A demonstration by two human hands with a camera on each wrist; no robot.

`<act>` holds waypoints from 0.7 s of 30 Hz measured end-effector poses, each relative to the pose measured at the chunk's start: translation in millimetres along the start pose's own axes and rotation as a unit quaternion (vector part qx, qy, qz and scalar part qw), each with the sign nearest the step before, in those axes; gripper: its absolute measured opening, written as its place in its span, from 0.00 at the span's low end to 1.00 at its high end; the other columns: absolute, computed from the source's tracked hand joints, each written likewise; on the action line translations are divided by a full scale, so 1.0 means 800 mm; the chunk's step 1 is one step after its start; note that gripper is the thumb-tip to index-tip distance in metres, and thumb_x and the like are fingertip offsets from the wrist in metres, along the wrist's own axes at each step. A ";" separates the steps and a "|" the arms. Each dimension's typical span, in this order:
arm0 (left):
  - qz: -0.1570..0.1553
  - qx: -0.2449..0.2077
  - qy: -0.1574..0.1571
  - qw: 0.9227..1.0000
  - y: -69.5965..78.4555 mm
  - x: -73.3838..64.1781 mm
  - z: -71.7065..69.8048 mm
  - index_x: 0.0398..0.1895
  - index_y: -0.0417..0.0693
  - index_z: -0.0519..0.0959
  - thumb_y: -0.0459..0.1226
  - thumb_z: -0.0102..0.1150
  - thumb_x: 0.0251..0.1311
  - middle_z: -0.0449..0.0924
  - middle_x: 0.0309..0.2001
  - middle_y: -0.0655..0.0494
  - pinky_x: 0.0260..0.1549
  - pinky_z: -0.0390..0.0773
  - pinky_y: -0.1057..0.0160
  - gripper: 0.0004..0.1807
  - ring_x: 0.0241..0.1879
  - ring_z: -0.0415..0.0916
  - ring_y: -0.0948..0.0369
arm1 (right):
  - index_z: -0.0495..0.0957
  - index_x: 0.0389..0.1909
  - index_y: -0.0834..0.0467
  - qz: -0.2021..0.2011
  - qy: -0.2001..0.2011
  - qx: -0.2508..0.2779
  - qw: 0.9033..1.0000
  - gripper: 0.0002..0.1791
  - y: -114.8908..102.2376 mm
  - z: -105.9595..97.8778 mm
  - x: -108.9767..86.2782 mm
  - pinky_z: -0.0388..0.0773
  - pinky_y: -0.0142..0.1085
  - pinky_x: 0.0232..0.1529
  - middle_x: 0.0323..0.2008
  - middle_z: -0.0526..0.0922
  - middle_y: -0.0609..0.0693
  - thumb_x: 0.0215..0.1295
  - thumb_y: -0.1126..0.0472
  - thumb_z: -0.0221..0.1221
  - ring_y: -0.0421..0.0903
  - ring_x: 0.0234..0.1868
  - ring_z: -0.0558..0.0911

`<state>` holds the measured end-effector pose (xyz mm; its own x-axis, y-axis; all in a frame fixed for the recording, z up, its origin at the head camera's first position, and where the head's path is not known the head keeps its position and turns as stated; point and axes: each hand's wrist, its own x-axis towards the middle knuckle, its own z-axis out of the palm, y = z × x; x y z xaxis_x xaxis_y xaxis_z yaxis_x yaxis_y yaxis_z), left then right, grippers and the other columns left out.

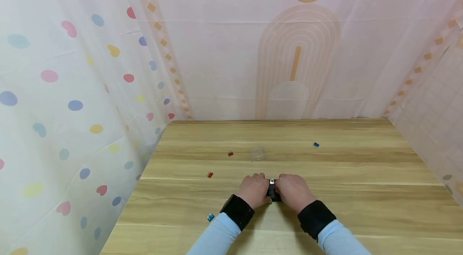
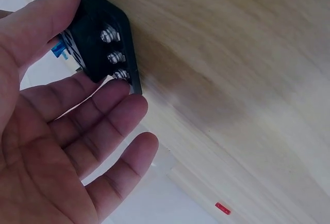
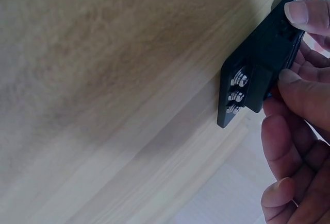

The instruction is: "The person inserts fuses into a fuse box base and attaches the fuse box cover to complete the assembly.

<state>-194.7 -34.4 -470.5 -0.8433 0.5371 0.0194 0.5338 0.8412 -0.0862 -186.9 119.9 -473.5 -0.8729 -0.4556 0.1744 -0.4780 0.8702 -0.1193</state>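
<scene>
Both hands meet at a black plastic block with metal screw terminals point(image 1: 273, 194) above the near middle of the table. My left hand point(image 1: 254, 189) grips one end, thumb on the top face and fingers beneath. In the left wrist view several silver screws point(image 2: 109, 35) line one edge of the block. My right hand point(image 1: 293, 191) pinches the block's other side; its thumb point(image 3: 304, 95) presses beside the raised middle part. A small blue piece point(image 2: 58, 50) shows by the block, partly hidden; I cannot tell which hand, if any, holds it.
On the wooden table point(image 1: 361, 190) lie two small red pieces, one nearer point(image 1: 210, 175) and one farther point(image 1: 230, 153). A clear box point(image 1: 257, 153) stands beyond the hands. Blue pieces lie at the far right point(image 1: 316, 144) and beside the left forearm point(image 1: 210, 217). Patterned curtains point(image 1: 217, 46) border the table.
</scene>
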 end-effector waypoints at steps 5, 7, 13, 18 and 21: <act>-0.004 -0.001 -0.002 1.000 0.000 0.001 0.004 0.36 0.48 0.84 0.54 0.76 0.46 0.76 0.30 0.56 0.28 0.74 0.62 0.23 0.30 0.74 0.60 | 0.81 0.20 0.55 0.008 0.008 0.005 1.000 0.10 -0.002 0.000 -0.003 0.72 0.36 0.24 0.18 0.72 0.44 0.57 0.65 0.70 0.40 0.20 0.70; -0.006 -0.001 -0.003 1.000 0.000 0.000 0.004 0.36 0.48 0.84 0.54 0.76 0.47 0.76 0.29 0.56 0.28 0.74 0.62 0.23 0.30 0.74 0.60 | 0.81 0.20 0.55 0.014 0.007 0.011 1.000 0.09 -0.003 0.000 -0.004 0.72 0.36 0.24 0.18 0.72 0.45 0.57 0.66 0.70 0.41 0.19 0.69; -0.011 -0.005 -0.004 1.000 0.001 -0.001 0.002 0.36 0.48 0.83 0.53 0.76 0.48 0.75 0.29 0.56 0.28 0.73 0.62 0.22 0.30 0.74 0.59 | 0.83 0.22 0.56 0.027 0.005 0.026 0.999 0.07 -0.003 0.001 -0.006 0.72 0.36 0.25 0.19 0.72 0.45 0.57 0.66 0.70 0.41 0.20 0.70; -0.013 -0.009 -0.013 1.000 0.002 -0.003 0.001 0.38 0.48 0.83 0.54 0.75 0.49 0.76 0.30 0.56 0.30 0.74 0.61 0.22 0.31 0.74 0.59 | 0.83 0.23 0.56 0.025 0.009 0.031 0.999 0.07 -0.002 0.002 -0.008 0.73 0.36 0.25 0.20 0.73 0.45 0.56 0.66 0.71 0.40 0.21 0.71; -0.015 -0.012 -0.018 1.000 0.002 -0.004 0.000 0.39 0.49 0.83 0.54 0.75 0.49 0.76 0.31 0.56 0.31 0.74 0.61 0.22 0.32 0.74 0.59 | 0.84 0.24 0.55 0.023 0.010 0.029 0.999 0.06 -0.001 0.002 -0.010 0.74 0.36 0.26 0.20 0.73 0.45 0.56 0.65 0.71 0.40 0.21 0.72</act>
<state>-191.5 -34.7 -471.0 -0.8604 0.5094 -0.0145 0.5093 0.8584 -0.0613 -179.9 122.0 -476.4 -0.8924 -0.4111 0.1859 -0.4427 0.8774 -0.1847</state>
